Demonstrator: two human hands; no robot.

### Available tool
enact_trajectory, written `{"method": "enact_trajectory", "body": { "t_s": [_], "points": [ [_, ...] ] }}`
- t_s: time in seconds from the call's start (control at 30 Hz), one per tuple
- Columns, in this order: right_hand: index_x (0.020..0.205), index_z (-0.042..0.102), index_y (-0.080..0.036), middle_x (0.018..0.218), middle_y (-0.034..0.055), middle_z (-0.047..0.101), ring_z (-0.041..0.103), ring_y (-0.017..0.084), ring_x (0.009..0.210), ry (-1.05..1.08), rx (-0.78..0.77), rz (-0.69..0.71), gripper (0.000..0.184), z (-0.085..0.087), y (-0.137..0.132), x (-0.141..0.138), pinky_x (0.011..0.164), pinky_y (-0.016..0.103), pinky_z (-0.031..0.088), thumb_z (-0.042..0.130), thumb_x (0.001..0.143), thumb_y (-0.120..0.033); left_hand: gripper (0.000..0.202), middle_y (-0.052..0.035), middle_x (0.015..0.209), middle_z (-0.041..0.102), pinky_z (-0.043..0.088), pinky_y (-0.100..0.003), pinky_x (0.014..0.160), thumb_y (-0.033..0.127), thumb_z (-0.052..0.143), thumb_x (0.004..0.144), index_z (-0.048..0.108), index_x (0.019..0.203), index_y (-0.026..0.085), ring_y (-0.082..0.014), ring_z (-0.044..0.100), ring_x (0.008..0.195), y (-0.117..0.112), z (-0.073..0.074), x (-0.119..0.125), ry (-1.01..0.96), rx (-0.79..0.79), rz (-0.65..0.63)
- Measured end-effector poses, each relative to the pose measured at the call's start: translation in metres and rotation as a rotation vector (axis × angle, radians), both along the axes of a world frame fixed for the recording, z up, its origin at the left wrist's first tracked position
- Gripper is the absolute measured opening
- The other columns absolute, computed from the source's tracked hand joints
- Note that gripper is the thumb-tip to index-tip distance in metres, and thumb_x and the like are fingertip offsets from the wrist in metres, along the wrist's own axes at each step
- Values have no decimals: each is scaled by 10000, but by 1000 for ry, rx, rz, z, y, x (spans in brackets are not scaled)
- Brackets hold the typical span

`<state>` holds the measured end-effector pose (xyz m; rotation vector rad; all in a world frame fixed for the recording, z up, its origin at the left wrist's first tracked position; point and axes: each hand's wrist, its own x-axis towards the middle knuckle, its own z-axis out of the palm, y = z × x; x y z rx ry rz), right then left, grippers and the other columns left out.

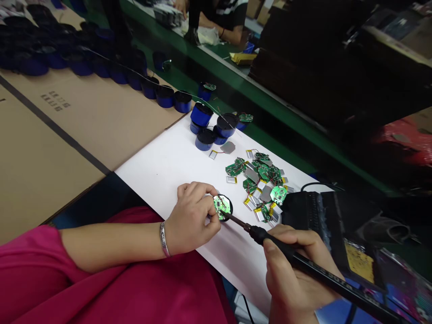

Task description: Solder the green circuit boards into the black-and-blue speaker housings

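Pinches a round green circuit board (227, 205), ringed by a dark rim, at its nine o'clock edge, in the narrow left grip (192, 218), over the white bench (158, 168). Holds a black soldering iron (313, 268) pen-fashion in the closed right grip (290, 281), at four o'clock from the board, aiming toward ten; brings its tip to the board, but cannot tell whether touching. Has loose boards (265, 172) and small silver battery cells (259, 214) heaped at two o'clock, blue cylinders (201, 115) with black tops at twelve.
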<state>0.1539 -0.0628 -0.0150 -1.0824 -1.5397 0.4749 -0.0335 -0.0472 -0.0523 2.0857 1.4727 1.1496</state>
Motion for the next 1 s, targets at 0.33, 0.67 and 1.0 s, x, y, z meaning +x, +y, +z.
{"method": "enact_trajectory", "body": {
  "t_s": [0.33,0.67,1.0],
  "points": [
    [779,570,-187,621,-40,577,572,132,527,-24,-2,-23,136,2,2,-3,538,276,474,692,755,-129,147,-68,1025,637,372,-468,884,80,592,737,512,677,188,-249,579,1020,1,2,-2,-28,-52,-13],
    [750,574,-190,592,-50,564,569,125,514,-42,-28,-53,122,7,3,-7,527,266,468,690,750,-151,140,-70,1015,631,377,-480,897,83,590,737,516,676,185,-247,584,1007,2,2,-2,-44,-82,-26],
    [750,561,-198,590,-51,557,540,122,468,-111,-40,-21,132,9,2,-6,501,282,476,689,750,-164,157,-59,1017,639,366,-468,915,73,598,720,506,669,190,-237,577,1020,3,4,-4,-56,-125,-43]
  ]
}}
